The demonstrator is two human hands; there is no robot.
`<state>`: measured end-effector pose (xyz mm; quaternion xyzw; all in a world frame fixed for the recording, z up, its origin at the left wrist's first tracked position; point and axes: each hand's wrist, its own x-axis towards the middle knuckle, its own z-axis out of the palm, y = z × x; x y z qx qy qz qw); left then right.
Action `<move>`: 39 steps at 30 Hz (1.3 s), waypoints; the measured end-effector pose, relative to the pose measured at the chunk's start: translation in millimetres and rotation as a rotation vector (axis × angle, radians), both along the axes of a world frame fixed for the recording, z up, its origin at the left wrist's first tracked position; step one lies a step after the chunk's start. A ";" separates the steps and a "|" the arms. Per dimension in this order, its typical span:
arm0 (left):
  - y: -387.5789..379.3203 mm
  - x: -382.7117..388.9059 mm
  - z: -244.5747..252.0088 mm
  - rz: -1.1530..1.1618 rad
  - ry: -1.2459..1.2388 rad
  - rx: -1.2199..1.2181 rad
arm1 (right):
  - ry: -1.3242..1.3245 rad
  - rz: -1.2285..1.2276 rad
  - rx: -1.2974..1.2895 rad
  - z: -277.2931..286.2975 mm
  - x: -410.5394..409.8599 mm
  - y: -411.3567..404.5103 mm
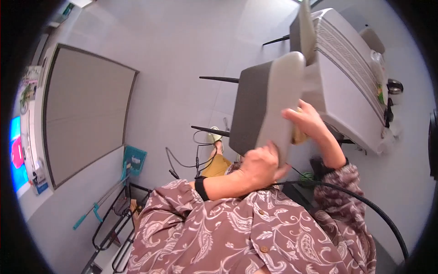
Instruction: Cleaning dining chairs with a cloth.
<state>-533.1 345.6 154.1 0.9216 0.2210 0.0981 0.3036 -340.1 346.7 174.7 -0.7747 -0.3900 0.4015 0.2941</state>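
Observation:
A chair with a grey padded seat and a light backrest point(282, 92) stands before me, its dark thin legs reaching to the left. My left hand point(258, 164) lies on the near end of the backrest, its fingers curled around the edge. My right hand point(304, 118) is at the backrest's right side, with a yellowish cloth point(299, 136) under its fingers, partly hidden by the hand. Both hands are slightly blurred.
To the right stands a table with a white cover point(342, 85), and another chair point(306, 34) beyond. Black cables point(184, 166) hang near my feet. A teal dustpan point(135, 159) and a black metal rack point(116, 219) are at the left. A green coil point(306, 178) lies below.

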 end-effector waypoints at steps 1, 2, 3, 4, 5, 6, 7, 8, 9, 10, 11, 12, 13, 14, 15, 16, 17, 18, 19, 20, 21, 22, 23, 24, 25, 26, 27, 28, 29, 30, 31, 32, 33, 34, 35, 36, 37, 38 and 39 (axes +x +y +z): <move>-0.5 -2.9 -2.6 -0.066 -0.096 -0.069 | 0.047 -0.041 0.005 7.7 -0.3 -12.1; 4.4 -7.1 -7.9 -0.121 -0.126 -0.160 | 0.066 -0.048 0.010 10.9 0.9 -21.2; 13.3 -8.5 -17.9 -0.113 -0.120 -0.170 | 0.116 -0.076 0.043 10.8 4.1 -32.2; 28.3 -16.3 -36.6 -0.133 -0.086 -0.192 | 0.121 -0.008 -0.002 7.3 4.9 -37.5; 49.5 -20.6 -58.7 -0.187 -0.072 -0.215 | 0.134 0.018 0.017 6.4 2.5 -46.2; 77.0 -23.3 -85.9 -0.022 0.090 -0.433 | 0.146 0.047 0.037 7.5 -1.6 -55.8; 105.3 -27.9 -116.0 0.149 0.256 -0.648 | 0.142 0.089 -0.026 13.1 -6.0 -65.2; 126.3 -36.9 -138.8 0.450 0.194 -1.012 | 0.216 0.064 0.049 16.5 -16.9 -72.5; 143.5 -40.1 -163.5 0.738 0.113 -1.374 | 0.220 0.053 0.017 21.4 -19.8 -87.5; 160.2 -52.5 -196.1 0.885 0.046 -1.455 | 0.198 0.077 -0.077 28.4 -25.8 -99.1; 173.1 -69.9 -232.8 1.036 -0.025 -1.531 | 0.239 0.029 -0.257 41.0 -37.3 -107.4; 184.2 -82.5 -273.1 1.022 -0.026 -1.534 | 0.240 0.049 -0.234 52.1 -43.0 -116.3; 196.6 -103.0 -309.3 1.054 -0.154 -1.671 | 0.221 0.065 -0.222 56.0 -49.2 -126.4; 202.3 -105.8 -330.3 1.064 -0.278 -1.824 | 0.216 0.068 -0.220 65.7 -57.0 -131.2; 175.9 -65.5 -311.3 1.287 -0.175 -1.745 | 0.177 0.020 -0.257 73.1 -62.3 -142.3; 171.6 -70.3 -311.9 1.366 -0.305 -1.879 | 0.231 -0.014 -0.259 80.9 -69.7 -151.4; 169.9 -72.6 -318.0 1.437 -0.439 -2.016 | 0.281 -0.051 -0.264 87.1 -75.1 -165.1; 174.3 -74.2 -327.8 1.406 -0.480 -1.994 | 0.247 -0.014 -0.263 89.1 -77.1 -186.7; 179.4 -83.8 -330.8 1.177 -0.571 -2.114 | 0.158 -0.107 -0.288 94.2 -88.2 -198.1; 181.3 -82.3 -334.3 1.348 -0.711 -2.082 | 0.196 -0.150 -0.344 100.4 -94.4 -203.0; 184.2 -79.1 -321.2 1.518 -0.853 -2.033 | 0.234 -0.192 -0.396 105.0 -99.5 -207.6; 189.9 -88.5 -337.0 1.475 -1.016 -1.999 | 0.225 -0.196 -0.395 104.2 -102.4 -216.4; 195.9 -88.2 -336.1 1.499 -1.145 -1.918 | 0.202 -0.188 -0.413 101.8 -102.8 -227.1; 197.3 -81.7 -323.1 1.487 -1.190 -1.998 | 0.179 -0.194 -0.428 97.0 -106.5 -235.8; 194.6 -83.2 -313.0 1.486 -1.245 -2.060 | 0.183 -0.196 -0.418 92.3 -109.0 -239.5; 192.1 -83.8 -305.0 1.481 -1.202 -1.992 | 0.219 -0.310 -0.447 87.6 -111.0 -242.7; 186.7 -89.0 -294.9 1.481 -1.168 -1.917 | 0.260 -0.415 -0.476 84.5 -111.0 -248.0; 169.8 -88.1 -277.3 1.508 -1.163 -1.919 | 0.261 -0.421 -0.467 77.8 -107.8 -266.9; 159.4 -86.4 -264.6 1.406 -1.218 -1.976 | 0.244 -0.444 -0.481 59.7 -103.8 -296.6; 150.2 -84.6 -245.5 1.343 -1.257 -1.928 | 0.232 -0.460 -0.494 40.8 -100.6 -329.3; 148.7 -82.3 -227.3 1.269 -1.298 -1.872 | 0.207 -0.425 -0.475 11.4 -100.5 -356.2; 147.9 -78.3 -210.7 1.246 -1.272 -1.830 | 0.180 -0.400 -0.455 -21.8 -107.1 -383.4; 151.7 -79.3 -193.6 1.220 -1.247 -1.780 | -0.014 -0.350 -0.454 -56.4 -125.5 -406.9; 154.1 -85.4 -177.0 1.176 -1.238 -1.742 | 0.143 -0.513 -0.280 -64.2 -135.1 -401.3; 155.0 -92.0 -158.4 1.140 -1.235 -1.665 | 0.301 -0.672 -0.102 -70.6 -142.2 -394.2; 164.5 -105.9 -141.0 1.046 -1.285 -1.644 | 0.367 -0.666 -0.037 -92.7 -142.1 -393.2; 166.3 -107.0 -119.7 0.915 -1.287 -1.620 | 0.420 -0.666 0.022 -120.1 -131.0 -401.5; 162.7 -102.3 -99.3 0.777 -1.303 -1.651 | 0.466 -0.657 -0.146 -148.8 -108.3 -419.1; 157.2 -102.7 -75.5 0.713 -1.273 -1.600 | 0.508 -0.793 0.003 -140.9 -106.4 -395.7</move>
